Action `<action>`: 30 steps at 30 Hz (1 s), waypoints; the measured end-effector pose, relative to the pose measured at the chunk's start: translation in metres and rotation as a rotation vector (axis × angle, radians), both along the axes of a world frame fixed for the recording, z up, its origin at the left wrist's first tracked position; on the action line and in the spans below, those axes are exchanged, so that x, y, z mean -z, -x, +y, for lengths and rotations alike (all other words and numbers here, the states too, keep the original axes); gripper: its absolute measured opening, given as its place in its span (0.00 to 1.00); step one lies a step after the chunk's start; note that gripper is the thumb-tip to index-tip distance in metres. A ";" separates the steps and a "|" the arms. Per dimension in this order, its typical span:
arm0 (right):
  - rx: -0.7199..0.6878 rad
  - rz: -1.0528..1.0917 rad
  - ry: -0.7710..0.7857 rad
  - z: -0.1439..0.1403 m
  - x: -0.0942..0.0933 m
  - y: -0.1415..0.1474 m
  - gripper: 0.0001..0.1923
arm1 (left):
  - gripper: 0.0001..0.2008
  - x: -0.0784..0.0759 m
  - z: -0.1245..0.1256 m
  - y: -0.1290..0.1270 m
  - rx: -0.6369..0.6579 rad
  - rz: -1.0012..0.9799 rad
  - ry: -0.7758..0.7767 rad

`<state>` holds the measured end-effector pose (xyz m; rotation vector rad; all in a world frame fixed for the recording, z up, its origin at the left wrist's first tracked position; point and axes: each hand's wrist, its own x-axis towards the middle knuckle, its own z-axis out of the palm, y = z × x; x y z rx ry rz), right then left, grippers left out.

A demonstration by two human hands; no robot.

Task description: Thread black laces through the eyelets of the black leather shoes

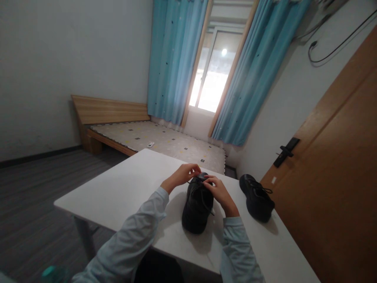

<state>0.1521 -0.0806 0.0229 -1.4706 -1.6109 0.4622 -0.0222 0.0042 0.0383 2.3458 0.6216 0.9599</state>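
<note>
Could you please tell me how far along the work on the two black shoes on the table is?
Nothing looks finished. In hand: the left hand and right hand pinch the laces at the top of the near black shoe on the white table. Left: the second black shoe sits apart, untouched, its laces loose.

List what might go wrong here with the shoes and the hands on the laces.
1. The second shoe lies close to the table's right edge; a nudge may tip it off.
2. Both the left hand and right hand pinch laces on the near shoe; a hard pull might drag it.
</note>
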 end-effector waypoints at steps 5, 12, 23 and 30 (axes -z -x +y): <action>0.030 0.131 -0.046 -0.004 -0.007 -0.004 0.08 | 0.17 -0.002 -0.005 0.001 0.060 -0.010 0.028; 0.119 0.532 -0.039 -0.011 -0.013 -0.010 0.12 | 0.41 0.010 -0.004 0.002 0.297 0.156 0.229; 0.049 1.044 -0.362 -0.017 -0.017 -0.038 0.09 | 0.36 0.012 0.002 0.005 0.313 0.254 0.226; 0.101 1.176 -0.309 -0.014 -0.009 -0.053 0.07 | 0.34 0.011 0.001 0.005 0.325 0.264 0.217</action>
